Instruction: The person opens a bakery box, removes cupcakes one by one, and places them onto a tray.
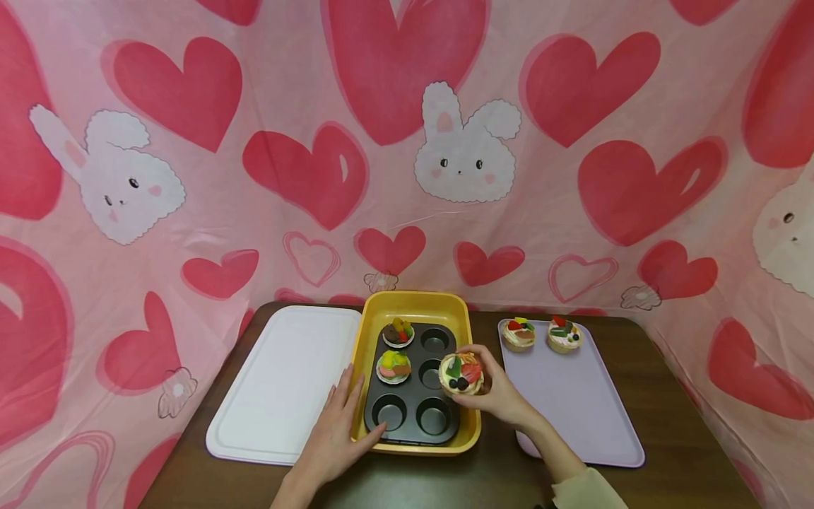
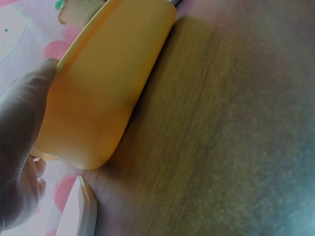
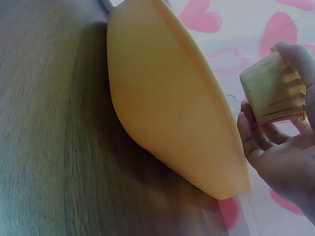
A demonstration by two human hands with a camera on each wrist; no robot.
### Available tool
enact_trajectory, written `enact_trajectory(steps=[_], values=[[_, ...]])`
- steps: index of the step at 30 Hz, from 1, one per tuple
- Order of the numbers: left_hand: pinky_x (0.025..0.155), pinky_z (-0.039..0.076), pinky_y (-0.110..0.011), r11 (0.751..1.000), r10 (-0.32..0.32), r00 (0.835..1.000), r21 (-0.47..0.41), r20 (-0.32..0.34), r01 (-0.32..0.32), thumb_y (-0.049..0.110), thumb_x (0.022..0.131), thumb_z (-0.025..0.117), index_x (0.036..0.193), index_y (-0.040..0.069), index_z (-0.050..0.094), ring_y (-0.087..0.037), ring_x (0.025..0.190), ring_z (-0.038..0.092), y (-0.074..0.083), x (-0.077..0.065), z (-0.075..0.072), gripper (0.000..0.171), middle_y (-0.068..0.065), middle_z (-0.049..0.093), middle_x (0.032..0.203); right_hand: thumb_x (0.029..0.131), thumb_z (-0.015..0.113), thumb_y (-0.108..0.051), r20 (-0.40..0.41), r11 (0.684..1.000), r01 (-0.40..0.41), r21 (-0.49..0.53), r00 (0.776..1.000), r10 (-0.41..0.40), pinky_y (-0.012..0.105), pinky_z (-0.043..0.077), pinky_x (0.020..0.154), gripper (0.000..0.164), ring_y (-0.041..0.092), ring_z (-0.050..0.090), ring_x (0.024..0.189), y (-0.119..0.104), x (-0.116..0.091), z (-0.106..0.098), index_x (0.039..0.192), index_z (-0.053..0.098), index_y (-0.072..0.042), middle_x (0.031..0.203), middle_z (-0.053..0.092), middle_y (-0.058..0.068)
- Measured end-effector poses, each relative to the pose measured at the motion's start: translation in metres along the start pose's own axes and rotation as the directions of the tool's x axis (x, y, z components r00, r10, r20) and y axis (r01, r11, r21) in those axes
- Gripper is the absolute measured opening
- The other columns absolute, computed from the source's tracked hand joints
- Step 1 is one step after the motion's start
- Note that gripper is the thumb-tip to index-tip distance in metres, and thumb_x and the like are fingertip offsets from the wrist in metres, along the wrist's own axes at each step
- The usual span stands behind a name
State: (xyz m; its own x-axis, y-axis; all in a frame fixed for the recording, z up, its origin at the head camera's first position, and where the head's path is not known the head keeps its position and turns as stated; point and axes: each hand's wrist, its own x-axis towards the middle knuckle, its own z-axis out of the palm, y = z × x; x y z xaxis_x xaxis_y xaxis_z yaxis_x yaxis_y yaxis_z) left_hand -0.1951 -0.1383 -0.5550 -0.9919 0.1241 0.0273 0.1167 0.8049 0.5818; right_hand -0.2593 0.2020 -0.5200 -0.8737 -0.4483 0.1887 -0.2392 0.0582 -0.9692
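Note:
In the head view, my right hand (image 1: 499,387) holds a small fruit tart (image 1: 462,375) over the right side of a black muffin tin (image 1: 410,403). Its topping shows strawberry, dark berries and a green slice; the right wrist view shows its pale ridged cup (image 3: 273,91) between thumb and fingers. The tin lies inside a yellow rectangular tray (image 1: 413,302). My left hand (image 1: 333,428) holds the tray's near left corner, thumb over the rim and fingers along the outer left side. Two topped tarts, one dark-fruited (image 1: 398,334) and one yellow-topped (image 1: 394,367), sit in the tin's left column.
A white board (image 1: 286,385) lies left of the yellow tray. On the right is a lilac tray (image 1: 572,403) with two more tarts, one at its back left corner (image 1: 518,334) and another beside it (image 1: 564,335). A heart-patterned cloth (image 1: 299,177) hangs behind the dark wooden table.

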Motion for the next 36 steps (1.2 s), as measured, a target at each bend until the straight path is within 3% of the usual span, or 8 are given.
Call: enact_trajectory(steps=[4,13,21,28,36], values=[[0.137,0.024,-0.062,1.0,0.002,1.0,0.002,0.0,-0.002,0.069,0.09,0.077,0.173,0.015,0.037,-0.041,0.168,0.031,0.0,0.0,-0.001,0.107,-0.006,0.009,0.188,0.09,0.087,-0.007,-0.026,1.0,-0.004,-0.014,1.0,0.004,0.022,0.062,0.1,0.079,0.003,0.066,0.119,0.0,-0.004,-0.006,0.153,0.04,0.001,0.141,0.058,0.012],[0.137,0.024,-0.061,1.0,-0.001,1.0,0.018,-0.003,0.001,0.07,0.09,0.077,0.173,0.015,0.037,-0.041,0.168,0.032,0.0,0.0,-0.003,0.107,-0.006,0.009,0.188,0.091,0.087,-0.004,-0.075,0.999,-0.017,-0.031,0.997,0.015,0.019,0.061,0.099,0.078,-0.001,0.064,0.118,-0.004,-0.01,-0.019,0.153,0.04,0.001,0.132,0.062,-0.013],[0.135,0.027,-0.064,1.0,-0.01,1.0,-0.012,0.005,0.01,0.071,0.09,0.077,0.172,0.016,0.038,-0.043,0.168,0.03,-0.002,0.0,0.0,0.106,-0.004,0.009,0.188,0.092,0.085,-0.002,-0.162,0.995,-0.08,-0.061,0.984,0.069,0.014,0.056,0.101,0.078,-0.006,0.063,0.121,-0.005,-0.026,-0.033,0.156,0.039,0.001,0.137,0.061,-0.013],[0.136,0.026,-0.064,1.0,-0.006,1.0,-0.005,0.006,0.006,0.07,0.089,0.077,0.172,0.014,0.039,-0.043,0.168,0.03,0.0,-0.002,0.001,0.106,-0.006,0.011,0.188,0.093,0.08,0.006,-0.202,0.999,-0.033,-0.041,0.979,0.024,0.011,0.054,0.099,0.072,-0.005,0.066,0.119,0.006,-0.042,-0.049,0.153,0.04,0.003,0.132,0.067,-0.02],[0.136,0.026,-0.061,1.0,-0.009,1.0,-0.008,-0.001,0.009,0.072,0.088,0.077,0.173,0.018,0.038,-0.04,0.169,0.029,-0.003,-0.002,0.0,0.108,0.0,0.007,0.188,0.093,0.077,0.011,-0.242,0.999,-0.002,-0.044,0.97,-0.008,0.009,0.052,0.097,0.071,-0.007,0.066,0.117,0.012,-0.054,-0.065,0.152,0.04,0.005,0.13,0.069,-0.022]])
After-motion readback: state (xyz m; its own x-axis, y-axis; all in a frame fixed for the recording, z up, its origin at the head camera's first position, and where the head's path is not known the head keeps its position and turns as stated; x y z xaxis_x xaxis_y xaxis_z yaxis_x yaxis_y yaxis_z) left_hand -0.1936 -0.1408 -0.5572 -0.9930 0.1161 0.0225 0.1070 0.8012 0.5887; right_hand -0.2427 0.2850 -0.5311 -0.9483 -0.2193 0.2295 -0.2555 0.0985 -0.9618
